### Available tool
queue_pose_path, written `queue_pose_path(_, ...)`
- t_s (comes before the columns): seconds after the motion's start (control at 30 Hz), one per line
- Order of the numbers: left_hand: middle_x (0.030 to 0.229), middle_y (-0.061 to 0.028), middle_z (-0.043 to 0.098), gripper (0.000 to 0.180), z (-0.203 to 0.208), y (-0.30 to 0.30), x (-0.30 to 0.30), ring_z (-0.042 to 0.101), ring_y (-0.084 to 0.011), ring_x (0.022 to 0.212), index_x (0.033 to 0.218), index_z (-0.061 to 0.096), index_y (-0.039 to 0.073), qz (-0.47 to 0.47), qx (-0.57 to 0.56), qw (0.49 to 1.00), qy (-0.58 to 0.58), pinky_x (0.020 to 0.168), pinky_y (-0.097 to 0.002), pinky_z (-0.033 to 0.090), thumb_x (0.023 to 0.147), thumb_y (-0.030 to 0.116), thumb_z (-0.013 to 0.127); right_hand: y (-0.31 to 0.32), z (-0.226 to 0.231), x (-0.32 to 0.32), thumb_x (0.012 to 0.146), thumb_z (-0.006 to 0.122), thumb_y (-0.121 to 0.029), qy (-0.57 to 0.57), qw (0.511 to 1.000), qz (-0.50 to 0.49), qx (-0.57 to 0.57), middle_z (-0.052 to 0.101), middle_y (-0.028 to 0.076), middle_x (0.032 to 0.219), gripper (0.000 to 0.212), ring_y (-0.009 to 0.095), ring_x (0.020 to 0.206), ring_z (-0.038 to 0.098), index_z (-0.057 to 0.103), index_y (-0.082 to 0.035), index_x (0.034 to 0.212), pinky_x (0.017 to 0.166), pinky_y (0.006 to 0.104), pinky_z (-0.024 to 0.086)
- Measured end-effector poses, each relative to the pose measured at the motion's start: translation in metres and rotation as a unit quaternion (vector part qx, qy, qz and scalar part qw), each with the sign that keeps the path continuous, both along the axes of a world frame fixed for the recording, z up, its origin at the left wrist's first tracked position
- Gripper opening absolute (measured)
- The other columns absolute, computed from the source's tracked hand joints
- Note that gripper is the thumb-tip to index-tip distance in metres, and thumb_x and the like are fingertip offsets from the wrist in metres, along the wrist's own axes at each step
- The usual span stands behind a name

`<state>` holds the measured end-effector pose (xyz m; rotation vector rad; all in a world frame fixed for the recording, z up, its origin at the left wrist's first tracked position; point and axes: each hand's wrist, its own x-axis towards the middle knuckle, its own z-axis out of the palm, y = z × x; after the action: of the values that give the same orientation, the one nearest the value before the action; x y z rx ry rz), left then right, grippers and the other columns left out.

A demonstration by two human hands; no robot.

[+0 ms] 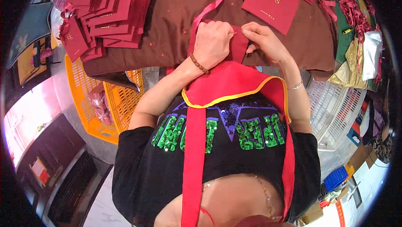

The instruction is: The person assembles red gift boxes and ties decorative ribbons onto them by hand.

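Observation:
In front of my chest is a dark red paper gift bag (239, 48), lying flat at the near edge of the brown cloth. My left hand (212, 43) is closed in a fist over its left part, fingers curled down onto it. A pinkish-red ribbon (215, 0) runs from beside that fist away across the cloth. At the bag's upper right, my right hand (264, 41) has thumb and forefinger pinched together on its edge. A small pale tip shows between the two hands, too small to name. The left palm and whatever is under it are hidden.
Overlapping dark red gift bags (115, 15) with ribbons are heaped at left; more bags (271, 3) lie at right. Brown cloth (167, 30) covers the worktop. Ribbon bundles (351, 11) hang far right. An orange crate (86, 101) and a white crate (324, 114) stand below.

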<state>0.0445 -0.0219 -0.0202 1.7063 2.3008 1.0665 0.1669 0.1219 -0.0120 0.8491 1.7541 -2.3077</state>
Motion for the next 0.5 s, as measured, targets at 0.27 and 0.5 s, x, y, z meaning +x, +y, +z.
queue_pose_path(0.27, 0.071, -0.0081, 0.058, 0.003, 0.006, 0.005, -0.001, 0.056, -0.0265, 0.069, 0.074, 0.054, 0.007, -0.019, -0.053, 0.997, 0.059, 0.063, -0.0383, 0.037, 0.075, 0.010, 0.056, -0.003, -0.001, 0.002, 0.084, 0.058, -0.012, 0.006, 0.994, 0.042, 0.102, 0.050, 0.006, 0.102, 0.026, 0.012, 0.073, 0.057, 0.055, 0.007, 0.102, 0.061, 0.0224, 0.050)
queue_pose_path(0.5, 0.070, -0.0106, 0.058, 0.004, 0.016, 0.007, -0.010, 0.057, -0.0287, 0.071, 0.074, 0.055, 0.006, -0.085, -0.089, 0.990, 0.069, 0.063, -0.0401, 0.040, 0.075, 0.010, 0.055, -0.007, -0.002, 0.006, 0.084, 0.059, -0.011, 0.049, 0.995, 0.015, 0.084, 0.048, 0.006, 0.106, 0.027, 0.012, 0.071, 0.057, 0.055, 0.008, 0.102, 0.060, 0.0218, 0.050)
